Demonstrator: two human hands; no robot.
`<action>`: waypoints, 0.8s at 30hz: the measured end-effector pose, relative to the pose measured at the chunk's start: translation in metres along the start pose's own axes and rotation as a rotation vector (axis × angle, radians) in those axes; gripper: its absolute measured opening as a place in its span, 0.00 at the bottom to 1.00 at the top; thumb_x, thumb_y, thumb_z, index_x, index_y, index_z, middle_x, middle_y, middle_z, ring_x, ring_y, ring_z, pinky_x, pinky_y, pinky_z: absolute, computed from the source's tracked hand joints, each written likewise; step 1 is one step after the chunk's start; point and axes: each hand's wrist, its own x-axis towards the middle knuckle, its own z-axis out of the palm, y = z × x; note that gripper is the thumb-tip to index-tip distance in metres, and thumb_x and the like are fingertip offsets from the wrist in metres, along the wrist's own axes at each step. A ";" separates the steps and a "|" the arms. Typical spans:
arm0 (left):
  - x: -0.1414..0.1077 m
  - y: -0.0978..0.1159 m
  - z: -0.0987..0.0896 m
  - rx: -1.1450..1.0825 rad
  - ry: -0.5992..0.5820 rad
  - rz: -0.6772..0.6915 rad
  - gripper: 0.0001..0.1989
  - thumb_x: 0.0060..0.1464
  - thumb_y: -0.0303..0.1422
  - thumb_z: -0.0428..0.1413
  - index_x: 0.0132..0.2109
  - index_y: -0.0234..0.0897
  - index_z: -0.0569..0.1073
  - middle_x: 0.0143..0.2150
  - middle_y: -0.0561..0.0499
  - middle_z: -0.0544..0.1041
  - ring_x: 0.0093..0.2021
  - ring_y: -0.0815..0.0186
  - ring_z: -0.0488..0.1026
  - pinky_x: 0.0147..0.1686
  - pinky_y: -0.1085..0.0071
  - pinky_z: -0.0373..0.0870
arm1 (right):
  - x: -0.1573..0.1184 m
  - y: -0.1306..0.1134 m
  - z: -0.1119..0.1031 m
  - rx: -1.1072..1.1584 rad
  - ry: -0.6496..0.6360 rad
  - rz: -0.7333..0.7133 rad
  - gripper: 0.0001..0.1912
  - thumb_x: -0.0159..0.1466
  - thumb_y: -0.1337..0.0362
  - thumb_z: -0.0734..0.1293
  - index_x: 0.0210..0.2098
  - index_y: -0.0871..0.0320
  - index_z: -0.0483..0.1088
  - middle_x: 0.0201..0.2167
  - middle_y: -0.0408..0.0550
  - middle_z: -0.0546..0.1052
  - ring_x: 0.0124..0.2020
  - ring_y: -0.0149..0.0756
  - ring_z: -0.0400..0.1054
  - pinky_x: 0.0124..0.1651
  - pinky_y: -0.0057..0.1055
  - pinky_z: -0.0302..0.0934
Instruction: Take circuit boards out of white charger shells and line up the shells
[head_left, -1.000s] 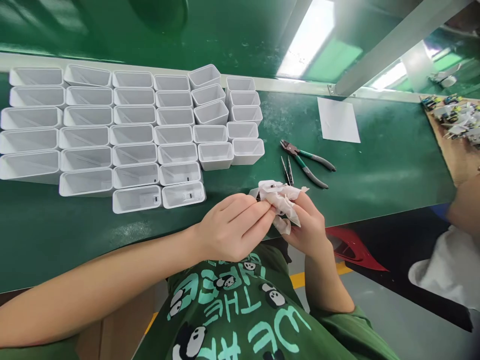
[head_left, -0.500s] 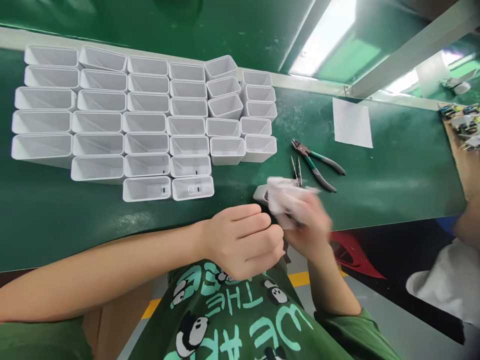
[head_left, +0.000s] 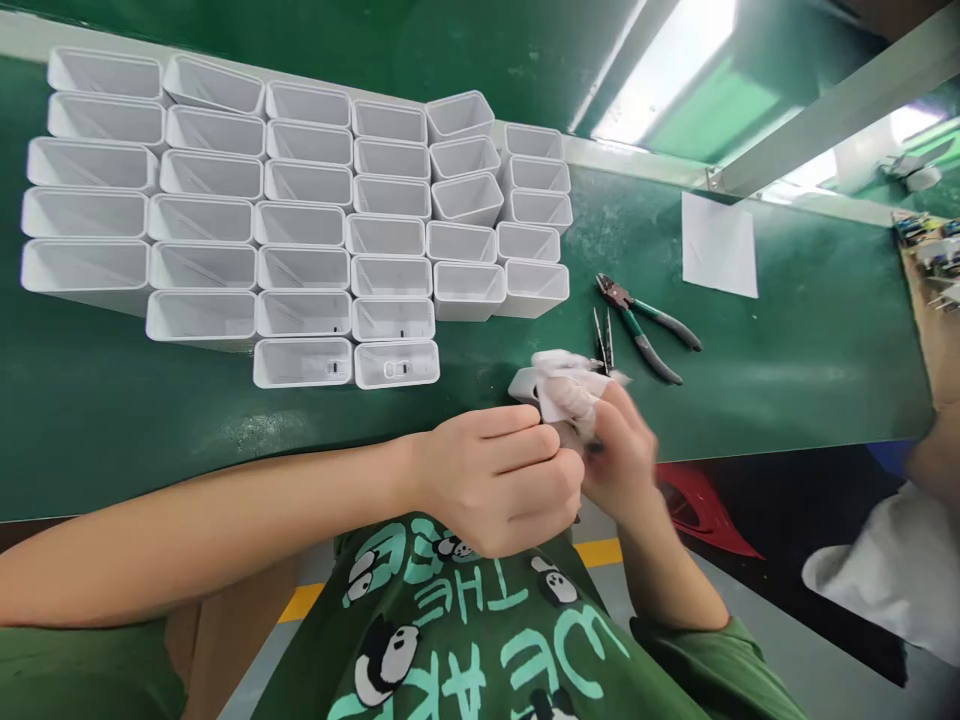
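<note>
My left hand (head_left: 499, 482) is closed, its fingers curled round something hidden, close beside my right hand. In my right hand (head_left: 622, 450) is a crumpled white cloth (head_left: 574, 392), somewhat blurred. A light grey piece (head_left: 523, 386) shows at the left of the cloth, partly covered by it. Just beyond the cloth lie tweezers (head_left: 604, 342), and to their right pliers (head_left: 649, 328) with green and grey handles rest on the green table (head_left: 810, 375).
Rows of open white containers (head_left: 304, 225) cover the left and middle of the table. A white paper sheet (head_left: 718, 245) lies at the back right. At the far right are a cardboard edge with small parts and part of another person (head_left: 889, 570).
The view has shifted slightly. My right hand and the cloth have moved closer to my left hand, and the cloth's folds have changed shape.
</note>
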 end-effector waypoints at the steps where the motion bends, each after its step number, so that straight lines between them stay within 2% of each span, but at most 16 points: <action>1: 0.000 0.000 0.000 0.001 -0.004 -0.007 0.08 0.55 0.28 0.58 0.27 0.37 0.75 0.32 0.49 0.75 0.28 0.66 0.70 0.28 0.65 0.68 | 0.001 0.000 0.001 -0.019 0.000 -0.023 0.07 0.63 0.70 0.66 0.39 0.51 0.70 0.32 0.47 0.70 0.35 0.41 0.69 0.33 0.36 0.66; 6: 0.001 0.000 -0.001 0.004 -0.015 0.004 0.07 0.53 0.29 0.59 0.28 0.36 0.76 0.31 0.50 0.75 0.28 0.67 0.70 0.27 0.66 0.68 | 0.007 -0.004 0.001 -0.057 -0.005 -0.087 0.13 0.62 0.73 0.66 0.44 0.53 0.71 0.41 0.51 0.73 0.42 0.43 0.71 0.37 0.35 0.68; 9: 0.002 0.001 -0.003 0.050 0.040 0.030 0.06 0.53 0.31 0.57 0.31 0.38 0.78 0.35 0.51 0.75 0.32 0.67 0.71 0.31 0.67 0.69 | 0.005 -0.009 0.000 0.066 0.045 -0.025 0.18 0.63 0.71 0.67 0.52 0.51 0.70 0.43 0.51 0.75 0.43 0.42 0.72 0.39 0.35 0.70; 12: -0.001 0.001 -0.002 0.103 0.203 -0.051 0.05 0.53 0.34 0.57 0.36 0.41 0.76 0.43 0.51 0.75 0.40 0.66 0.72 0.40 0.66 0.72 | 0.002 -0.020 0.000 0.446 0.215 0.199 0.22 0.66 0.64 0.68 0.58 0.50 0.66 0.47 0.52 0.76 0.40 0.40 0.75 0.37 0.33 0.73; 14: -0.004 0.001 -0.001 0.099 0.230 -0.159 0.07 0.54 0.37 0.57 0.39 0.41 0.72 0.47 0.48 0.75 0.46 0.62 0.72 0.44 0.62 0.73 | 0.002 -0.029 -0.001 0.739 0.263 0.352 0.20 0.68 0.58 0.65 0.59 0.50 0.66 0.50 0.52 0.76 0.40 0.39 0.76 0.35 0.32 0.74; 18: -0.006 -0.007 0.002 0.025 0.147 -0.307 0.14 0.54 0.40 0.56 0.45 0.38 0.67 0.49 0.42 0.74 0.50 0.57 0.72 0.43 0.59 0.75 | 0.007 -0.042 -0.003 1.135 0.105 0.523 0.19 0.69 0.49 0.63 0.54 0.50 0.71 0.47 0.50 0.79 0.37 0.37 0.77 0.33 0.32 0.76; 21: 0.000 -0.012 0.003 0.008 0.253 -0.344 0.11 0.55 0.38 0.54 0.41 0.37 0.66 0.46 0.44 0.72 0.46 0.59 0.73 0.40 0.60 0.75 | 0.013 -0.049 -0.005 1.332 0.011 0.662 0.19 0.66 0.48 0.66 0.51 0.52 0.72 0.44 0.49 0.80 0.37 0.36 0.77 0.36 0.31 0.78; 24: 0.009 -0.001 -0.006 0.045 0.418 -0.370 0.10 0.55 0.38 0.54 0.34 0.39 0.61 0.38 0.51 0.67 0.37 0.66 0.71 0.33 0.65 0.74 | 0.018 -0.058 -0.009 1.589 0.071 0.874 0.16 0.65 0.55 0.68 0.50 0.53 0.72 0.48 0.46 0.79 0.46 0.31 0.76 0.48 0.23 0.74</action>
